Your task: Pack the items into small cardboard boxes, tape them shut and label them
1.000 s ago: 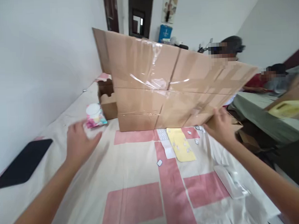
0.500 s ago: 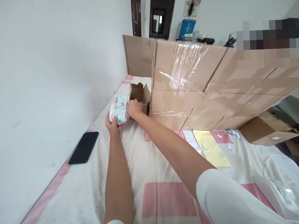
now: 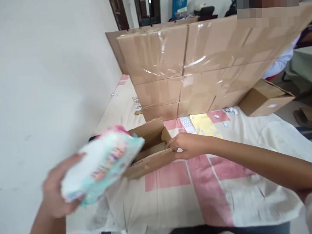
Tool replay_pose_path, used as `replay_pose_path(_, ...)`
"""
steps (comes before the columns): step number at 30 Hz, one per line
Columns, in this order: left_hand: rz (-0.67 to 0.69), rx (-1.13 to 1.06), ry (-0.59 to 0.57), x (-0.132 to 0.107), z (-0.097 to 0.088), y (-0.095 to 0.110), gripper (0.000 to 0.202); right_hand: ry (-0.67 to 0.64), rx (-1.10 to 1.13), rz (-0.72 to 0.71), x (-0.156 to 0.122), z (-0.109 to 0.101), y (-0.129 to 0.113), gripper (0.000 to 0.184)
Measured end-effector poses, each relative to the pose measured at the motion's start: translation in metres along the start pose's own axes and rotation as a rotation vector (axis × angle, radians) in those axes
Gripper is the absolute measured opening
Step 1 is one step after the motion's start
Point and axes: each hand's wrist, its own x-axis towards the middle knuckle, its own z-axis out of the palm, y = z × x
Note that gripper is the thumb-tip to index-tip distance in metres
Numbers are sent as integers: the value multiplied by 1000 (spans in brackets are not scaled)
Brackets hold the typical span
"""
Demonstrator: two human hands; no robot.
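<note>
My left hand [image 3: 59, 185], at the lower left, is closed around the end of a soft plastic pack [image 3: 102, 167]. The pack is white and mint green with pink and coloured print, smeared by motion, so its contents cannot be told. It is tilted in the air over the left end of an open cardboard box [image 3: 150, 162], hiding that end. On the box's right end, the fingers of my right hand [image 3: 187, 145] pinch the near rim, some of them inside. The part of the box that I can see into shows bare brown cardboard.
A tall taped cardboard partition [image 3: 159, 68] stands behind the box. Beyond its foot lie a yellow sheet [image 3: 204, 125] with small pieces and a white dotted sheet [image 3: 187, 124]. Another open carton [image 3: 266, 98] rests at the right. A person is behind the partition. A white wall [image 3: 40, 84] borders the left.
The pack has come up and toward me in my left hand. My right hand has brought the box out from beside the partition, nearer and to the right. The view has shifted too.
</note>
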Motion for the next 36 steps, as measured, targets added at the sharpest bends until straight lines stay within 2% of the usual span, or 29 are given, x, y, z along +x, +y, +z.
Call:
replay_pose_path(2, 150, -139, -223, 1, 28, 41, 56, -49, -140, -105, -15, 8, 3, 16)
replay_pose_path(3, 194, -187, -269, 7, 40, 59, 46, -73, -211, -159, -21, 13, 3, 19)
replay_pose_path(5, 189, -168, -376, 28, 59, 93, 38, -56, -308, -186, -34, 24, 2, 22)
replay_pose_path(7, 157, -73, -506, 47, 66, 122, 41, 11, -333, -131, -47, 36, -1, 24)
replay_pose_path(9, 110, 45, -692, 56, 69, 147, 50, 76, -329, -81, -58, 47, -3, 24)
replay_pose_path(11, 44, 143, -864, 51, 76, 167, 54, 115, -340, -79, -68, 58, -4, 22)
replay_pose_path(13, -12, 219, -949, 39, 87, 181, 58, 132, -351, -83, -74, 68, -5, 21)
replay_pose_path(15, -8, 265, -916, 25, 97, 187, 70, 138, -346, -63, -80, 74, -7, 20)
replay_pose_path(17, 61, 290, -827, 17, 99, 190, 83, 158, -329, -41, -86, 74, -11, 20)
replay_pose_path(19, 144, 329, -710, 13, 89, 194, 84, 204, -304, -30, -93, 66, -18, 23)
replay_pose_path(22, 213, 394, -515, 12, 64, 207, 83, 300, -240, -22, -106, 47, -31, 25)
replay_pose_path(24, 228, 364, -474, 11, 51, 218, 82, 310, -180, -11, -117, 35, -38, 24)
replay_pose_path(26, 254, 298, -473, 8, 46, 228, 77, 275, -126, -1, -128, 27, -43, 22)
replay_pose_path(28, 293, 276, -430, 3, 51, 236, 73, 254, -107, 2, -140, 24, -46, 20)
replay_pose_path(32, 374, 352, -285, -9, 75, 240, 71, 306, -131, 7, -163, 27, -49, 16)
replay_pose_path(36, 413, 367, -274, -32, 95, 244, 74, 266, -35, -74, -185, 35, -50, 9)
